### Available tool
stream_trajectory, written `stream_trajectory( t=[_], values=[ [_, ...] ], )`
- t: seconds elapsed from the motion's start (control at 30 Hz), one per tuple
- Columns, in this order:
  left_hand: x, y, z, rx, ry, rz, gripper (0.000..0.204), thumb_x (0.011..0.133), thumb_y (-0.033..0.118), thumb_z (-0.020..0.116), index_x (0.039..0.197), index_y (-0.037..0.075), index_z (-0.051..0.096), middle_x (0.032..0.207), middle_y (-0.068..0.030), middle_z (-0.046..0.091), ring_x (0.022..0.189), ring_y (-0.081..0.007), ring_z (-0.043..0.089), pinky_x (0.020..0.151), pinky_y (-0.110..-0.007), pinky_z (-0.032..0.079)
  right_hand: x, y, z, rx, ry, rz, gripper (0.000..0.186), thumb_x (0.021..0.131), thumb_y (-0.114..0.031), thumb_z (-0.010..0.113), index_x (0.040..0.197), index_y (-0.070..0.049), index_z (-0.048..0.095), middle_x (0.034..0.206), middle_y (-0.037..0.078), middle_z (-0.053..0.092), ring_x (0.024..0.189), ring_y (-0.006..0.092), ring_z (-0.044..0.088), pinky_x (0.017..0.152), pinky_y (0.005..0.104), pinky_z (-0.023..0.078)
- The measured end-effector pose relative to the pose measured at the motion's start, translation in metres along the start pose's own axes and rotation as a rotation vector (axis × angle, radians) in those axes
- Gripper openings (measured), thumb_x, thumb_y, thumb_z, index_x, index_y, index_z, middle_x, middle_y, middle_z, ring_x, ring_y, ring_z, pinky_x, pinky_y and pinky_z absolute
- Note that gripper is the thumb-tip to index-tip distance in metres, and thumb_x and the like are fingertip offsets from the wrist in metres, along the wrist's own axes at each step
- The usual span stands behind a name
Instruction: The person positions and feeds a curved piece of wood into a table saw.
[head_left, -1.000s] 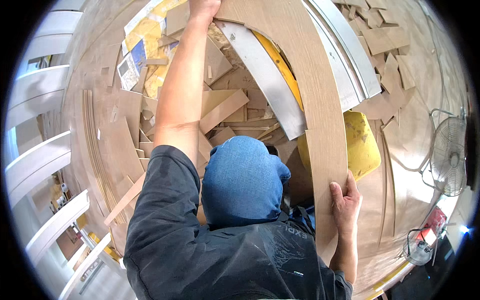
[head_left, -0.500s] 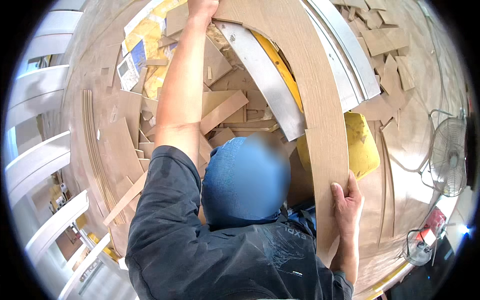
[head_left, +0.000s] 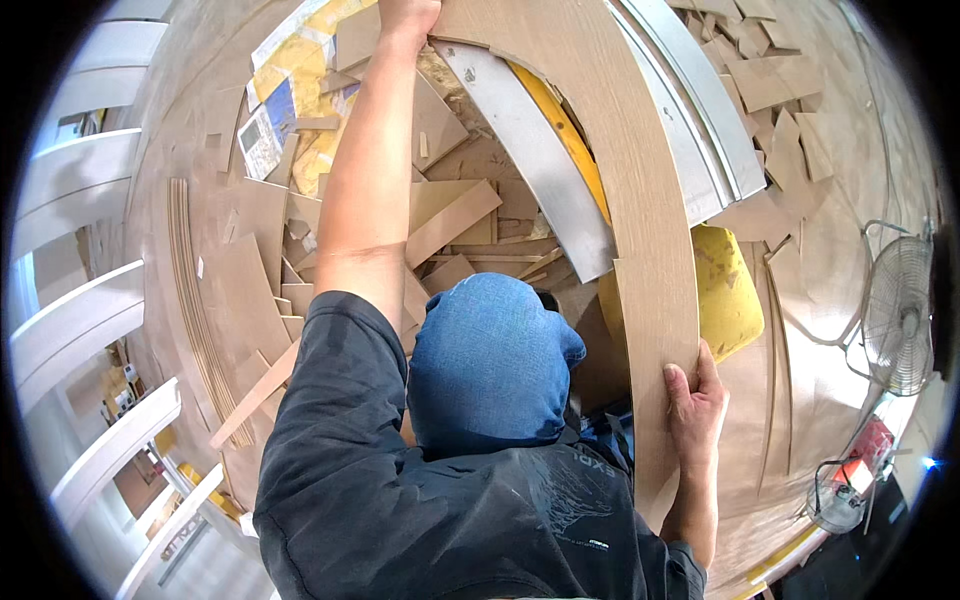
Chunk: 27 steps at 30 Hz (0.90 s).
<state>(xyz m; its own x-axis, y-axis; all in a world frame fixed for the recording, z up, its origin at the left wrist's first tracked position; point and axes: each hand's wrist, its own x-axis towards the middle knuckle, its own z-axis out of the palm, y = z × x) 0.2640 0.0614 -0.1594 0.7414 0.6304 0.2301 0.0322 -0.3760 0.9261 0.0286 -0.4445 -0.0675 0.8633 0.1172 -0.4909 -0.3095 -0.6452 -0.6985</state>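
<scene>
A long wood-grain board (head_left: 655, 290), bent by the lens, runs from the top of the view down the right of my body. At its near end my right hand (head_left: 697, 405) is closed on the right edge, thumb at the rim. My left arm reaches far forward, and my left hand (head_left: 408, 14) is cut off by the top edge, next to the board's far end; its fingers do not show. Beneath the board lie a grey metal strip (head_left: 535, 160), a yellow strip (head_left: 562, 125) and a yellow stool-like block (head_left: 728, 290).
Board offcuts (head_left: 455, 222) litter the floor ahead and at the far right (head_left: 772, 80). Long white-grey panels (head_left: 690, 110) lie right of the board. A stack of narrow strips (head_left: 195, 300) lies left. A fan (head_left: 900, 315) stands at right. Rounded blue denim (head_left: 490, 365) hides the middle.
The whole view has shifted slightly. Both hands keep nearly the same places beside the board, and the board has hardly moved.
</scene>
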Motion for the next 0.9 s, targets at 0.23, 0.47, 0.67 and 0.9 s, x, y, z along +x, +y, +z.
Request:
stream_trajectory(
  t=[0.23, 0.47, 0.67, 0.9],
  values=[
    [-0.001, 0.005, -0.001, -0.015, -0.008, -0.007, 0.055, 0.085, 0.020, 0.082, 0.131, 0.000, 0.062, 0.113, -0.0161, 0.073, 0.099, -0.0248, 0.071, 0.086, -0.037, 0.056, 0.001, 0.000, 0.002, 0.035, -0.002, 0.000, 0.048, 0.096, -0.016, 0.070, 0.139, -0.001, 0.056, 0.111, 0.016, 0.073, 0.099, 0.0173, 0.068, 0.089, 0.0325, 0.054],
    [-0.003, 0.006, -0.001, 0.025, 0.005, -0.025, 0.054, 0.084, 0.020, 0.082, 0.131, -0.001, 0.062, 0.112, -0.0177, 0.073, 0.097, -0.0258, 0.071, 0.084, -0.037, 0.057, 0.001, -0.006, 0.000, 0.008, -0.015, 0.036, 0.049, 0.096, -0.015, 0.070, 0.140, -0.001, 0.056, 0.111, 0.016, 0.073, 0.099, 0.0167, 0.068, 0.090, 0.0318, 0.054],
    [-0.005, 0.007, 0.000, 0.041, 0.006, -0.020, 0.056, 0.084, 0.022, 0.082, 0.130, -0.003, 0.061, 0.113, -0.0187, 0.073, 0.098, -0.0267, 0.071, 0.085, -0.038, 0.057, 0.000, 0.003, 0.000, 0.009, -0.002, 0.001, 0.052, 0.096, -0.017, 0.071, 0.141, 0.001, 0.054, 0.111, 0.016, 0.073, 0.100, 0.0174, 0.068, 0.089, 0.0318, 0.055],
    [-0.006, 0.009, 0.000, 0.041, -0.006, -0.055, 0.054, 0.084, 0.022, 0.082, 0.127, -0.004, 0.062, 0.113, -0.0182, 0.073, 0.097, -0.0266, 0.071, 0.085, -0.038, 0.056, -0.002, 0.006, -0.003, -0.020, -0.013, -0.004, 0.051, 0.095, -0.019, 0.072, 0.140, 0.001, 0.056, 0.111, 0.017, 0.074, 0.100, 0.0178, 0.069, 0.089, 0.0323, 0.055]
  ],
)
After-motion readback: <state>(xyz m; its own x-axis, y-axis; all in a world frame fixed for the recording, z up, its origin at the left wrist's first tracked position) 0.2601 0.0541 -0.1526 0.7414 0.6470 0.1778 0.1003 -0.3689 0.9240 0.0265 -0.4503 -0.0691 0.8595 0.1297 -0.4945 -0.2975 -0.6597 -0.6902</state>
